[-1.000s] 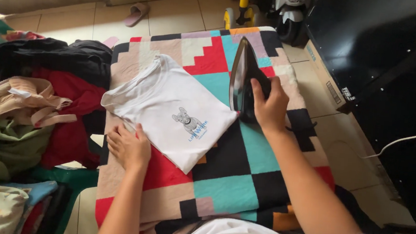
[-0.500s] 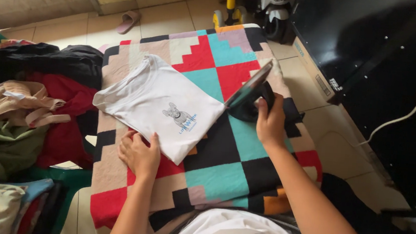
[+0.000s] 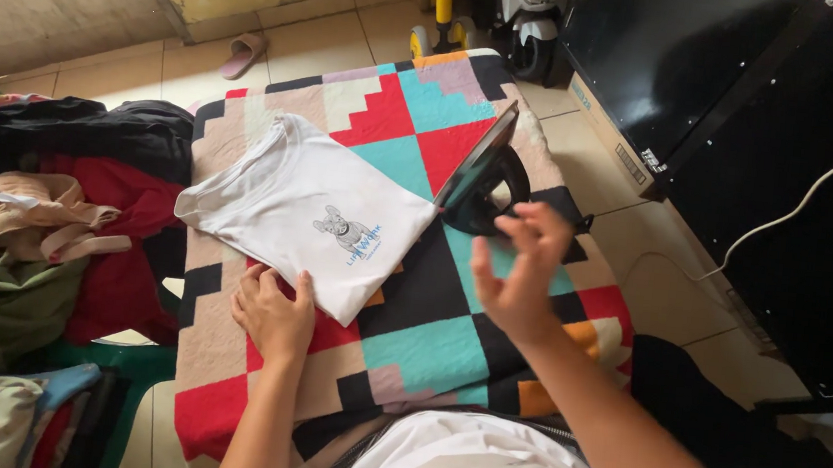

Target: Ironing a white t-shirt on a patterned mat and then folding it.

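Note:
A folded white T-shirt (image 3: 308, 210) with a small dog print lies on a patchwork blanket (image 3: 398, 333) of red, teal, black and beige squares. My left hand (image 3: 274, 314) rests flat on the blanket, its fingers touching the shirt's near edge. A dark iron (image 3: 482, 175) stands upright on its heel just right of the shirt. My right hand (image 3: 521, 273) hovers open close in front of the iron, holding nothing.
A heap of clothes (image 3: 26, 220) in black, red, beige and green lies at the left. A pink slipper (image 3: 243, 53) sits on the tiled floor beyond. A large black cabinet (image 3: 776, 145) with a white cord (image 3: 801, 197) stands at the right.
My right hand has set the iron upright on its heel and let go, pulling back with fingers spread. My left hand stays on the shirt's near edge.

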